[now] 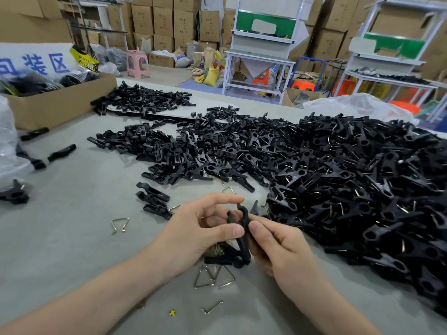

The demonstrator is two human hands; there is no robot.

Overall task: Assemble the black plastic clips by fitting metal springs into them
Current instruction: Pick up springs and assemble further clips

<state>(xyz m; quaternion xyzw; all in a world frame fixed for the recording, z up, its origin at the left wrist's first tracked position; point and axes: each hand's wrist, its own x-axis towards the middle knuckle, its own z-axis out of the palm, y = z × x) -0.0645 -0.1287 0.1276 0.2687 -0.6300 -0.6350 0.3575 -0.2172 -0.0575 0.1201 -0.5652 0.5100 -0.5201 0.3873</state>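
Both hands meet over the near middle of the grey table (72, 238), and between them they hold one black clip (243, 229), standing roughly upright just above the surface. The left hand (200, 228) pinches it with the thumb on the near side and the index finger arched over the top. The right hand (278, 243) grips it from the right, thumb pressed against the clip's side and the other fingers curled behind it.

A few loose metal springs (212, 278) lie on the table just below the hands. Another spring (118, 224) sits apart to the left, and one more (212, 307) lies nearer still.

To the right a large heap of clips with springs (362, 189) covers the table. A flatter spread of black clip halves (181, 151) lies in the middle, beyond the hands. At the far left stands a cardboard box (60, 100), and a pink stool (137, 64) is on the floor behind the table.
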